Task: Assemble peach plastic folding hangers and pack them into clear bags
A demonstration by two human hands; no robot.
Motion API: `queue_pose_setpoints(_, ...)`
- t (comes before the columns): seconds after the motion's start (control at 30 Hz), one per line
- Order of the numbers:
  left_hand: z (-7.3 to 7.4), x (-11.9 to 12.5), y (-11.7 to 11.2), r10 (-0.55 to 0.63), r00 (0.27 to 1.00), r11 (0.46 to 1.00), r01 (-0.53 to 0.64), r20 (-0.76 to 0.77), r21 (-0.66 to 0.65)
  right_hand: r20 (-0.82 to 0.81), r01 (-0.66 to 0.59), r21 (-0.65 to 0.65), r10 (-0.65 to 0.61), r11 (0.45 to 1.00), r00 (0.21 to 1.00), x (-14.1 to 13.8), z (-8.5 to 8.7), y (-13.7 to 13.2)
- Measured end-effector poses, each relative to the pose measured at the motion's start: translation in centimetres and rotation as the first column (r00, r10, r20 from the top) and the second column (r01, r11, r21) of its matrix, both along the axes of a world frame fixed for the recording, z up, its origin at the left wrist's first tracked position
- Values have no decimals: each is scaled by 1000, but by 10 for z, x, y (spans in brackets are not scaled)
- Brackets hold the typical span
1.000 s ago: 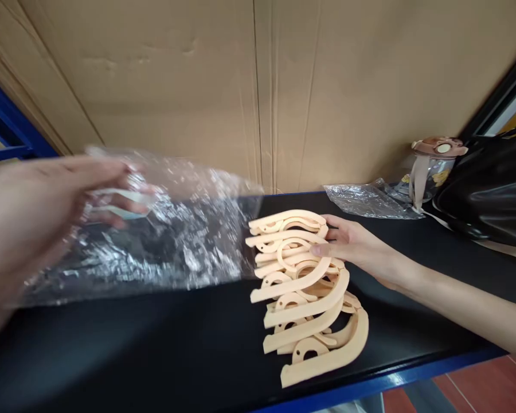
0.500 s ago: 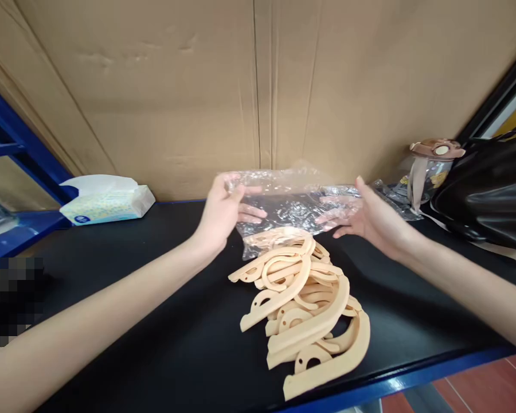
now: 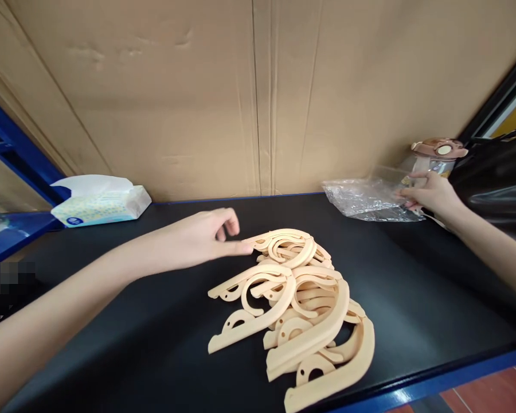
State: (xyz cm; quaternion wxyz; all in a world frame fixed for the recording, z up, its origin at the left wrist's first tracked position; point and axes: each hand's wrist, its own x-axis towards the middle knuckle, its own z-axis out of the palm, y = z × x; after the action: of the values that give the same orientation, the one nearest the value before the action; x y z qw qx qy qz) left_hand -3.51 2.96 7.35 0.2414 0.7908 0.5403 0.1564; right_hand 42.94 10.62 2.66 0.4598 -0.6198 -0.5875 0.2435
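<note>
Several beige folding hangers lie in an overlapping pile on the black tabletop, with their curved sides to the right. My left hand is at the far left of the pile, its fingers loosely bent and apart. One fingertip meets the end of the rearmost hanger in view; whether it touches cannot be made out. At the back right, my right hand pinches the edge of a clear plastic bag. The bag lies crumpled and flat.
A tissue pack sits at the back left. Behind the right hand stands a bottle with a brown lid, beside a black bag. Cardboard walls off the back, and a blue edge runs along the front.
The plastic bag has gone from above the pile to the back right with my right hand. My left hand has let go of it and come down. One hanger has slid left.
</note>
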Motion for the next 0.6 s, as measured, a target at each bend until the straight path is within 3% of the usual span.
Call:
queue_pose_setpoints(0.1,1,-14,-24,-7,997,995,-1,-81,-98,296,91,169,-138,981,945,-3,-12,-3)
queue_pose_setpoints(0.17,-3,-15,-36,-4,993,992,-12,-118,-129,415,60,280,-177,958,893,-13,-15,-5)
queue_pose_setpoints(0.27,-11,-11,-43,-56,996,962,36,-64,-272,495,91,359,-272,929,825,-39,-4,-13)
queue_pose_setpoints(0.3,-13,-9,-42,-81,996,937,68,-22,-343,532,116,378,-317,919,785,-51,5,-17)
queue_pose_setpoints(0.37,-11,-6,-39,-135,989,869,147,59,-473,683,180,436,-454,882,572,-80,24,-31)
queue_pose_setpoints(0.4,-8,-4,-36,-155,984,841,180,92,-511,775,181,387,-425,904,467,-96,33,-39)
queue_pose_setpoints(0.43,-4,-3,-33,-161,980,832,200,119,-518,826,156,354,-387,922,411,-112,42,-48)
queue_pose_setpoints(0.47,1,-1,-29,-149,978,845,202,145,-496,836,104,324,-336,940,434,-129,48,-56)
queue_pose_setpoints(0.5,6,1,-24,-117,978,875,182,170,-448,831,-46,254,-194,966,521,-145,53,-63)
queue_pose_setpoints(0.53,12,4,-18,-72,977,915,144,199,-378,788,-226,192,-13,955,615,-161,56,-68)
queue_pose_setpoints(0.6,21,11,-4,-8,958,972,74,287,-221,651,-517,136,318,845,690,-188,58,-71)
